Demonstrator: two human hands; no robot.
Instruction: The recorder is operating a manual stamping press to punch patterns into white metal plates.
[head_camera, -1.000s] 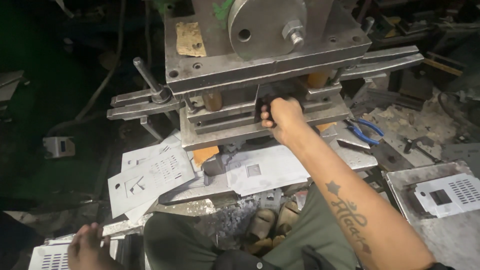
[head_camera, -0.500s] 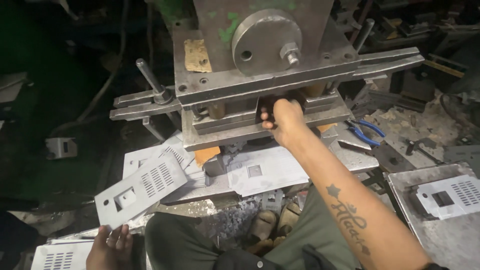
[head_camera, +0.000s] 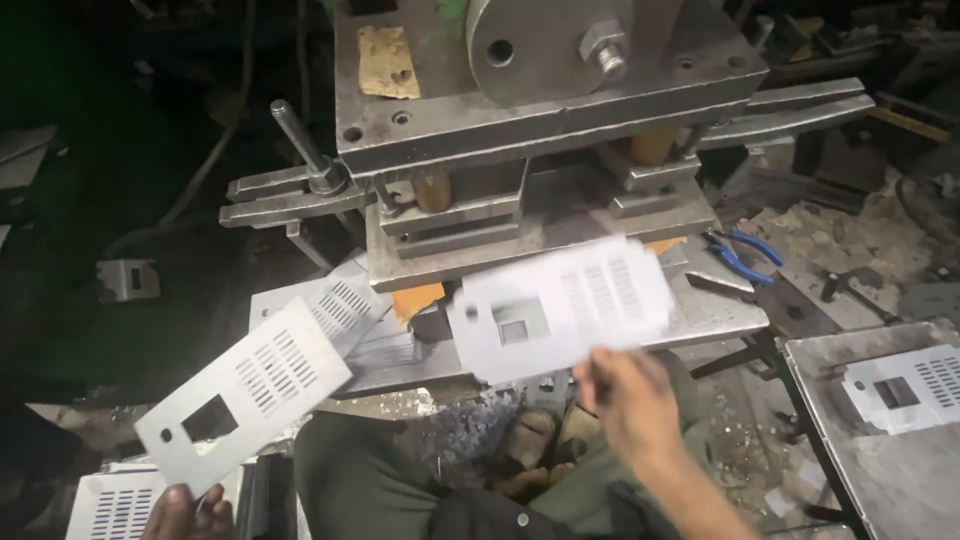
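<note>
Now each hand pinches a flat, slotted grey metal plate by its lower edge: left hand (head_camera: 185, 510) lifts one plate (head_camera: 245, 395) low left, right hand (head_camera: 628, 395) holds a blurred plate (head_camera: 560, 305) before the steel press (head_camera: 545, 130).

Both hands raised in front of the body, well apart. Left hand (head_camera: 185, 512) low at the frame's bottom edge, only knuckles and fingertips showing, fingers closed in a pinch, pointing up. Right hand (head_camera: 628, 398) nearer centre, back of hand up, fingers curled shut in a grip, forearm running down to the lower right. Right hand slightly blurred.
</note>
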